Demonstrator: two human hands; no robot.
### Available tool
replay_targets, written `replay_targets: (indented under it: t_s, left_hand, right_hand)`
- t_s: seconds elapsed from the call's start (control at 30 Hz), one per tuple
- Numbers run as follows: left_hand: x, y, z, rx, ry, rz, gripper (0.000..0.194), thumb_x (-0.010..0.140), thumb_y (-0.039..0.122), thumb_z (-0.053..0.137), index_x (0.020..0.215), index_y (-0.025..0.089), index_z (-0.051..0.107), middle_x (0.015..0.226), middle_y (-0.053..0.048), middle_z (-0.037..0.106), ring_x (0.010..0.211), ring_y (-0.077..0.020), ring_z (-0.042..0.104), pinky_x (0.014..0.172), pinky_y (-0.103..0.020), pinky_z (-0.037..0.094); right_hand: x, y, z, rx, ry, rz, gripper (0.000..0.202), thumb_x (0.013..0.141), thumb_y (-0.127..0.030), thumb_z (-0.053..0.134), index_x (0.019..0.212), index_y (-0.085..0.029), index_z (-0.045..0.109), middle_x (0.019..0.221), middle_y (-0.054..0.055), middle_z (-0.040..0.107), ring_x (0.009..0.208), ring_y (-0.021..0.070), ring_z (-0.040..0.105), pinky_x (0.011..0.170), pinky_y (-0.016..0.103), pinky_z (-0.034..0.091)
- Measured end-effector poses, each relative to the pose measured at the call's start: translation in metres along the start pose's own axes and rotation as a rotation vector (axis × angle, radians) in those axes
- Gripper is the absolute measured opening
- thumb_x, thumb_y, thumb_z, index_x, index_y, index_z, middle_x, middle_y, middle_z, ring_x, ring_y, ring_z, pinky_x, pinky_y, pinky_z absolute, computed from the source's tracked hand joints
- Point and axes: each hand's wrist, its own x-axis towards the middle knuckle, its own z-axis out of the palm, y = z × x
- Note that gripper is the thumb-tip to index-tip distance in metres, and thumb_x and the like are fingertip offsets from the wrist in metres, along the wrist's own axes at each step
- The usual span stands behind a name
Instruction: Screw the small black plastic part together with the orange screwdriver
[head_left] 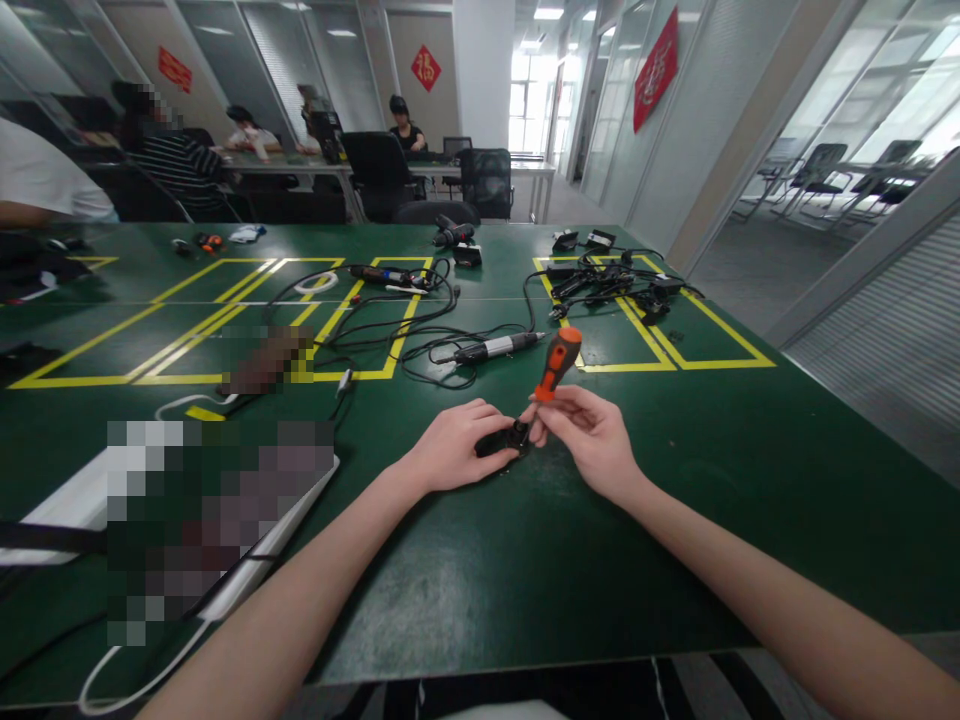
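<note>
Near the middle of the green table (720,470), my left hand (459,445) grips a small black part (517,436) between thumb and fingers, low against the tabletop. What kind of part it is, I cannot make out. My right hand (592,440) pinches the lower end of a screwdriver (559,364) with an orange and dark grey handle. The screwdriver stands tilted, handle up and leaning right, its shaft pointing down to the black part. Fingers partly hide the shaft, and its tip cannot be seen clearly.
Beyond my hands lies a corded electric screwdriver (495,348) with looped black cable. A tangle of black cables and adapters (622,280) sits at the back right, a power drill (452,232) farther back. Blurred-out items and a white cable (97,680) are at left. People sit in the background.
</note>
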Motion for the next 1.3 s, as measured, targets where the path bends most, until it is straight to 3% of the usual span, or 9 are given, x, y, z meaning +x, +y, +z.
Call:
replay_targets:
  t_s: [0.1, 0.3, 0.5, 0.67, 0.8, 0.93, 1.03, 1.17, 1.3]
  left_hand:
    - [0.0, -0.0003, 0.0003, -0.002, 0.005, 0.0, 0.028, 0.098, 0.04, 0.06, 0.117, 0.022, 0.069, 0.106, -0.007, 0.071, 0.098, -0.0224, 0.065, 0.082, -0.033, 0.051]
    - [-0.0001, -0.0018, 0.0013, 0.006, 0.007, 0.006, 0.025, 0.097, 0.039, 0.06, 0.113, 0.022, 0.07, 0.107, -0.008, 0.07, 0.099, -0.0229, 0.065, 0.083, -0.033, 0.052]
    - [0.0001, -0.0012, 0.0011, -0.013, 0.008, 0.006, 0.025, 0.096, 0.038, 0.062, 0.114, 0.023, 0.07, 0.107, -0.007, 0.071, 0.099, -0.0223, 0.065, 0.084, -0.034, 0.052]
    - [0.0002, -0.002, 0.0015, 0.007, 0.011, 0.008, 0.026, 0.097, 0.04, 0.06, 0.112, 0.022, 0.07, 0.106, -0.007, 0.071, 0.098, -0.0227, 0.065, 0.082, -0.034, 0.052]
    - [0.0001, -0.0022, 0.0016, 0.018, 0.009, 0.013, 0.025, 0.097, 0.039, 0.06, 0.112, 0.021, 0.069, 0.106, -0.007, 0.071, 0.099, -0.0228, 0.065, 0.083, -0.034, 0.052]
    - [0.0001, -0.0021, 0.0018, 0.026, -0.001, 0.008, 0.025, 0.097, 0.039, 0.06, 0.111, 0.021, 0.069, 0.106, -0.007, 0.071, 0.098, -0.0227, 0.065, 0.082, -0.034, 0.052]
    - [0.0001, -0.0024, 0.0023, 0.028, 0.01, 0.009, 0.026, 0.097, 0.041, 0.06, 0.11, 0.02, 0.07, 0.107, -0.007, 0.071, 0.098, -0.023, 0.065, 0.081, -0.034, 0.052]
    - [0.0001, -0.0023, 0.0019, 0.023, 0.015, 0.011, 0.026, 0.097, 0.041, 0.06, 0.111, 0.02, 0.069, 0.106, -0.007, 0.071, 0.098, -0.0229, 0.065, 0.081, -0.034, 0.052]
    - [0.0001, -0.0015, 0.001, 0.021, 0.002, 0.009, 0.026, 0.098, 0.04, 0.06, 0.114, 0.021, 0.069, 0.106, -0.007, 0.071, 0.098, -0.0227, 0.065, 0.082, -0.034, 0.051]
  right_hand:
    - [-0.0015, -0.0004, 0.0007, -0.018, 0.008, -0.01, 0.027, 0.083, -0.041, 0.081, 0.095, -0.021, 0.068, 0.087, 0.004, 0.076, 0.067, 0.0148, 0.068, 0.068, 0.033, 0.061]
    - [0.0, -0.0007, 0.0002, -0.074, 0.005, -0.012, 0.025, 0.08, -0.042, 0.084, 0.085, -0.02, 0.073, 0.069, 0.0, 0.068, 0.057, 0.0137, 0.061, 0.056, 0.03, 0.055]
    - [-0.0012, 0.0004, 0.0019, 0.012, 0.006, 0.003, 0.028, 0.083, -0.044, 0.081, 0.095, -0.02, 0.071, 0.082, 0.004, 0.075, 0.061, 0.0144, 0.066, 0.059, 0.031, 0.058]
    - [-0.0002, 0.0002, 0.0005, -0.084, 0.057, 0.001, 0.027, 0.079, -0.043, 0.084, 0.083, -0.019, 0.072, 0.074, 0.003, 0.073, 0.058, 0.0137, 0.062, 0.052, 0.028, 0.052]
    - [0.0015, 0.0001, -0.0006, -0.089, 0.042, -0.007, 0.025, 0.084, -0.044, 0.079, 0.087, -0.019, 0.075, 0.076, 0.003, 0.073, 0.055, 0.0128, 0.059, 0.048, 0.028, 0.05]
    - [0.0003, 0.0005, 0.0, -0.01, 0.041, -0.013, 0.028, 0.083, -0.042, 0.081, 0.098, -0.02, 0.072, 0.086, 0.005, 0.076, 0.063, 0.0149, 0.066, 0.06, 0.031, 0.058]
    - [-0.0003, -0.0002, -0.0002, -0.039, 0.063, -0.012, 0.027, 0.077, -0.039, 0.086, 0.089, -0.02, 0.07, 0.083, 0.004, 0.077, 0.067, 0.0154, 0.068, 0.068, 0.032, 0.06]
    - [0.0006, -0.0016, -0.001, -0.108, 0.053, -0.044, 0.023, 0.078, -0.039, 0.086, 0.079, -0.02, 0.073, 0.076, 0.002, 0.072, 0.062, 0.0141, 0.063, 0.057, 0.029, 0.055]
    - [0.0004, -0.0004, -0.0007, -0.04, 0.01, -0.016, 0.023, 0.085, -0.041, 0.078, 0.091, -0.019, 0.076, 0.075, 0.003, 0.073, 0.056, 0.0134, 0.062, 0.054, 0.029, 0.054]
